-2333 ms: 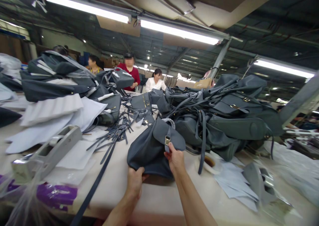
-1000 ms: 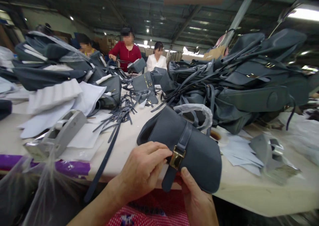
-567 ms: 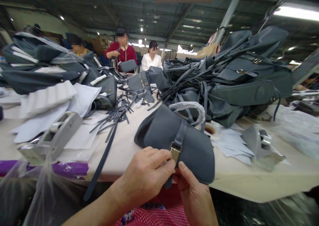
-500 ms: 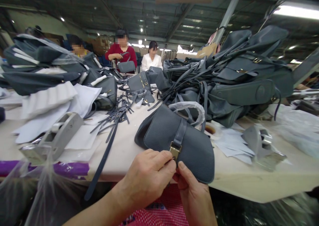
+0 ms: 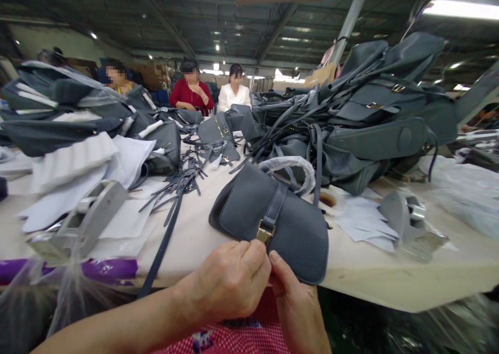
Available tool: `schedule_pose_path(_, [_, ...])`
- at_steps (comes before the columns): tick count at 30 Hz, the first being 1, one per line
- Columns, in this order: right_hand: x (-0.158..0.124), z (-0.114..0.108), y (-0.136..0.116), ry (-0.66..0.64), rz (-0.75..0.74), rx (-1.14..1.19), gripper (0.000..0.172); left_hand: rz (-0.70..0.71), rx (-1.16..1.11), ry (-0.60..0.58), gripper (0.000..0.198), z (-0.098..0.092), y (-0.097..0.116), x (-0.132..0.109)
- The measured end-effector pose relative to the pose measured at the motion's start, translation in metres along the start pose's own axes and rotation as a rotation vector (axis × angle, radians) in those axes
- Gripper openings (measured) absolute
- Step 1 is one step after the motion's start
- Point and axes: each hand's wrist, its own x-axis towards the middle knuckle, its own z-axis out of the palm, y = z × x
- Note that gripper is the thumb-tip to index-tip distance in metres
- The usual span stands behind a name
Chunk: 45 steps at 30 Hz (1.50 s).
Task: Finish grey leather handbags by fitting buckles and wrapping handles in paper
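Observation:
A dark blue-grey handbag (image 5: 288, 234) lies tilted on the near edge of the table, its wrapped handle (image 5: 307, 169) pointing away from me. A strap runs down its flap to a gold buckle (image 5: 264, 233). My left hand (image 5: 234, 278) is closed in a pinch at the buckle's lower end; what lies between the fingertips is hidden. My right hand (image 5: 294, 302) grips the bag's front lower edge, its thumb on top close to the left fingertips and its other fingers mostly underneath.
Tape dispensers stand left (image 5: 91, 219) and right (image 5: 405, 224). Loose straps (image 5: 187, 177) lie ahead-left, with one long strap (image 5: 167, 239) hanging over the edge. Bag heaps rise left (image 5: 58, 130) and right (image 5: 382, 135). White sheets (image 5: 362, 221) lie near. Co-workers (image 5: 191, 91) sit across the table.
The bag and both hands have shifted slightly left in view, still together at the buckle. Across the table, the co-worker in red has lowered a bag and raised a hand towards the face.

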Motion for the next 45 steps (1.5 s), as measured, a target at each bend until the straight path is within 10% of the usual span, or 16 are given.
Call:
schedule_pose_path(9, [-0.009, 0.022, -0.026, 0.012, 0.230, 0.284, 0.031, -0.341, -0.197, 0.188, 0.020, -0.006, -0.028, -0.001])
schedule_pose_path(15, [-0.009, 0.023, -0.037, -0.021, 0.316, 0.314, 0.036, -0.048, -0.103, 0.168, 0.023, -0.010, -0.028, -0.015])
schedule_pose_path(36, [-0.014, 0.023, -0.031, 0.008, 0.345, 0.321, 0.038, 0.219, 0.023, -0.081, 0.030, -0.005, -0.037, 0.008])
schedule_pose_path(41, [-0.011, 0.015, -0.026, -0.047, 0.336, 0.330, 0.037, -0.113, -0.209, -0.103, 0.033, -0.029, -0.042, 0.025])
schedule_pose_path(45, [-0.012, 0.005, -0.025, -0.155, 0.322, 0.297, 0.035, -0.490, -0.667, -0.440, 0.042, -0.046, -0.032, 0.014])
